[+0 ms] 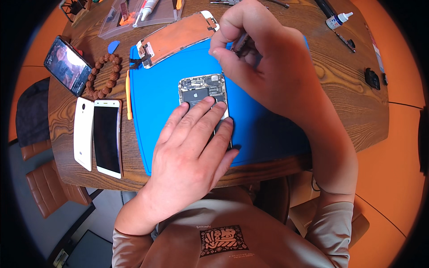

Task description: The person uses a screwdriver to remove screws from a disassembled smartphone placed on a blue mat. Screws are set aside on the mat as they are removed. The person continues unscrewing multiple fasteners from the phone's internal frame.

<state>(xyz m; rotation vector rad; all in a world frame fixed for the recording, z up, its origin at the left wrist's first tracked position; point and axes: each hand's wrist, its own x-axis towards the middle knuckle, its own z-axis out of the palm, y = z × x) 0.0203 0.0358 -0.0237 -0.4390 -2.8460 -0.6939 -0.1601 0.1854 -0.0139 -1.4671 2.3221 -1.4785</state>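
An opened smartphone body (195,95), with an Apple logo on its battery and bare circuitry at its top end, lies on a blue work mat (157,90). My left hand (191,147) rests flat across it, fingers slightly spread, hiding its lower part. My right hand (258,57) is raised over the mat's upper right, pinching a slim dark-handled tool (240,44). Most of that tool is hidden by the fingers, so its exact kind is unclear. Beyond the phone body lies a detached display assembly (177,38), its orange-coppery back facing up, partly on the mat.
On the wooden table (338,77), left of the mat, are an orange pry tool (128,97), a white-framed phone (108,137), a white back cover (83,134), a bead bracelet (111,75), a propped phone (68,65) and a blue pick (114,46). A clear plastic case (109,25) and dropper bottle (338,20) stand farther back.
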